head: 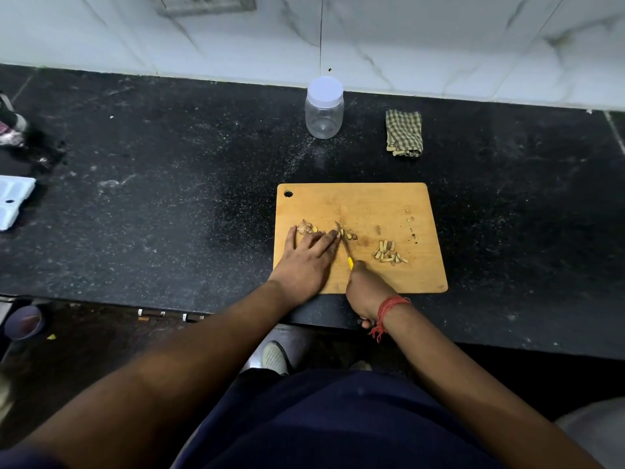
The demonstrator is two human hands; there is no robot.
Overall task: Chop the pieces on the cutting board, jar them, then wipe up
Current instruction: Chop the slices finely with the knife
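A wooden cutting board [372, 204] lies on the black counter. My left hand [309, 258] rests flat on its left part, straight fingers pressing small brownish pieces [348, 234] beside the blade. An uncut knobbly piece [304, 227] lies just past my fingers. My right hand [367, 292] grips a yellow-handled knife [343, 243], its blade tip down on the board among the pieces. A pile of chopped sticks [389, 253] sits to the right. A clear jar [324, 108] with a white lid stands behind the board.
A folded checked cloth [404, 133] lies right of the jar, near the white tiled wall. A white tray [12, 204] and dark clutter sit at the counter's far left edge. The counter front edge runs just below the board.
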